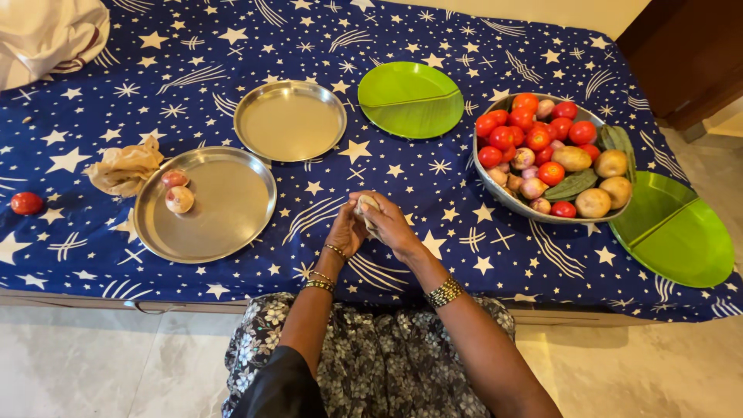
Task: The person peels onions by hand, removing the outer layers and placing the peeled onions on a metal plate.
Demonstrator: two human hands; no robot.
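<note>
Both forearms are angling inward over the bed (464,255)'s near edge. The left hand (346,230) and right hand (392,224) are meeting, fingers curling around an onion (368,206). Open cloth is lying around them: tray (224,232) at nine o'clock, bowl (495,186) at two.

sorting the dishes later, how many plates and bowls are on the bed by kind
Round steel plates: 2, the larger holding two peeled onions, the smaller bare
Green leaf-shaped plastic plates: 2, one at the back, one at the right edge
Steel bowl of mixed vegetables: 1
Total: 5
</note>
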